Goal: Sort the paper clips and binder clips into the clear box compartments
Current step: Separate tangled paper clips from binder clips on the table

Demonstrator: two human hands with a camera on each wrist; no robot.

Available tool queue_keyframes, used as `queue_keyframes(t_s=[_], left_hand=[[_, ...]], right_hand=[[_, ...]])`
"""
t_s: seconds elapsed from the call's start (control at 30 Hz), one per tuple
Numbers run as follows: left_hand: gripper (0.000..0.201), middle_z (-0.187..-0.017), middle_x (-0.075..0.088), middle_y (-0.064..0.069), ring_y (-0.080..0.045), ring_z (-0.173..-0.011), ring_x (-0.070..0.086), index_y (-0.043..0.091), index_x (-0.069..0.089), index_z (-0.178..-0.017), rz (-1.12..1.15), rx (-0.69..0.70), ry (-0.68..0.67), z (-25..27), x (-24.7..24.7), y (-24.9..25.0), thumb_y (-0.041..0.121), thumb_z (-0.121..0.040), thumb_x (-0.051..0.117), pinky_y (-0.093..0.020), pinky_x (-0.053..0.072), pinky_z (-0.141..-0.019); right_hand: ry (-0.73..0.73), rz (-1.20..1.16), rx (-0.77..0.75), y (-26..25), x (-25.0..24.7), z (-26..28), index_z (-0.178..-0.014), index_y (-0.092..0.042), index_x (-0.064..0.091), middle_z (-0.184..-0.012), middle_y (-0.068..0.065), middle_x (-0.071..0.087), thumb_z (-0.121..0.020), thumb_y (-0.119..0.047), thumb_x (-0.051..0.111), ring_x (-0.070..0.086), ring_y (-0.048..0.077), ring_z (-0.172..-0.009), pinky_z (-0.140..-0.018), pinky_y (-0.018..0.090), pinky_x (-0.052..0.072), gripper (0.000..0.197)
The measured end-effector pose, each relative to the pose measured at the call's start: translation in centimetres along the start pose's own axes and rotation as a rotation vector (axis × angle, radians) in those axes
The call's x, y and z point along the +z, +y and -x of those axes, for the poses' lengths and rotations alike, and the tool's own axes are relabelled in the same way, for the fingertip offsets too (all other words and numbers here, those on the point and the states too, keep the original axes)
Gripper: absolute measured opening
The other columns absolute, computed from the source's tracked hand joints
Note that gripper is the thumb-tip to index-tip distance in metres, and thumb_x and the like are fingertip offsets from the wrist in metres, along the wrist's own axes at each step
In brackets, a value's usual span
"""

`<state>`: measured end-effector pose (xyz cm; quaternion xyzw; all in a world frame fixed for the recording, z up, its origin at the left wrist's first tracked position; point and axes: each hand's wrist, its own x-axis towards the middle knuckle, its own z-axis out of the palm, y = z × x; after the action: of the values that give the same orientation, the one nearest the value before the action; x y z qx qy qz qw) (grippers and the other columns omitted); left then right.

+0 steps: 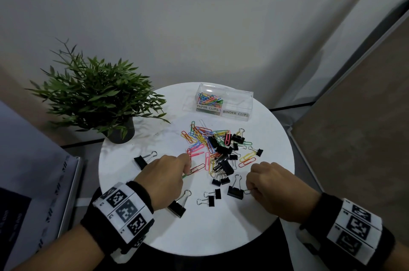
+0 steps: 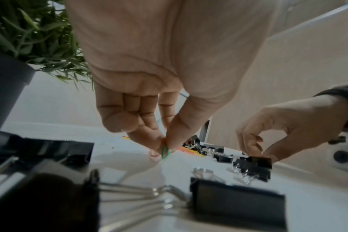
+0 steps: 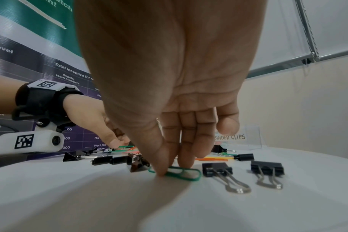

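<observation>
A clear box (image 1: 236, 113) labelled PAPER CLIPS and BINDER CLIPS stands at the back of the round white table (image 1: 132, 233). Its left compartment holds several coloured paper clips (image 1: 210, 99). A mixed pile of clips (image 1: 218, 149) lies mid-table. My left hand (image 1: 187, 171) pinches a green paper clip (image 2: 164, 152) between thumb and fingertip at the pile's left edge. My right hand (image 1: 251, 191) has its thumb and fingertips on another green paper clip (image 3: 186, 173), which lies flat on the table beside a black binder clip (image 1: 235, 190).
A potted plant (image 1: 120, 132) stands at the table's left rim. Loose black binder clips lie near my hands (image 1: 177, 206) (image 1: 141, 161) (image 1: 211, 197). A printed banner (image 1: 33, 182) leans at the left, a wall behind.
</observation>
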<state>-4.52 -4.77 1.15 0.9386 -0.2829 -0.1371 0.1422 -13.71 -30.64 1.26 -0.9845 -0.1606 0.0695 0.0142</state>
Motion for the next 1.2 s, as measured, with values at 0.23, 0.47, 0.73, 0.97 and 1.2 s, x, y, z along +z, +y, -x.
queue_keyframes(t_s=[0.23,0.47,0.73,0.97,1.2], left_hand=[[0.026,-0.074,0.058,0.004,-0.018,-0.072,0.054,0.030,0.044,-0.098,0.145,0.003,-0.013,0.7,-0.6,-0.1,0.010,-0.082,0.041,-0.034,0.045,-0.066],[0.033,-0.071,0.063,0.008,-0.006,-0.063,0.054,0.030,0.043,-0.106,0.305,0.016,0.031,0.9,-1.3,-0.4,0.005,-0.085,0.047,-0.025,0.047,-0.065],[0.024,-0.065,0.067,0.002,-0.012,-0.058,0.059,0.025,0.055,-0.093,0.373,0.016,0.139,-2.1,-4.2,0.2,0.003,-0.083,0.052,-0.023,0.044,-0.055],[0.028,-0.087,0.068,0.007,-0.013,-0.081,0.062,0.027,0.068,-0.078,0.182,0.022,0.243,-11.4,-8.3,2.0,0.005,-0.086,0.053,-0.022,0.046,-0.080],[0.027,-0.111,0.066,-0.004,-0.027,-0.098,0.062,0.022,0.073,-0.098,-0.057,-0.036,0.183,-17.2,-8.7,3.6,0.004,-0.086,0.056,-0.032,0.051,-0.082]], right_hand=[[0.011,0.037,-0.006,-0.2,0.1,-0.1,-0.068,-0.021,0.048,-0.065,-0.003,0.053,-0.078,-0.016,0.062,0.049,0.019,-0.055,-0.051,0.031,0.041,0.018],[-0.096,-0.219,0.090,0.0,-1.8,0.3,-0.102,-0.028,0.049,-0.088,-0.008,0.056,-0.091,-0.020,0.044,0.052,0.017,-0.084,-0.073,0.029,0.040,0.014],[0.154,-0.548,0.175,0.8,-5.9,-1.5,-0.076,-0.029,0.062,-0.063,-0.011,0.063,-0.083,-0.007,0.056,0.055,0.005,-0.056,-0.058,0.020,0.045,0.024],[0.296,-0.741,0.271,2.9,-7.6,-7.9,-0.079,-0.024,0.073,-0.054,-0.016,0.065,-0.082,-0.007,0.066,0.060,0.001,-0.052,-0.058,0.016,0.047,0.018],[0.423,-0.606,0.336,4.8,-8.9,-15.1,-0.102,-0.016,0.074,-0.088,-0.003,0.071,-0.087,-0.011,0.059,0.061,0.009,-0.078,-0.075,0.016,0.041,0.022]])
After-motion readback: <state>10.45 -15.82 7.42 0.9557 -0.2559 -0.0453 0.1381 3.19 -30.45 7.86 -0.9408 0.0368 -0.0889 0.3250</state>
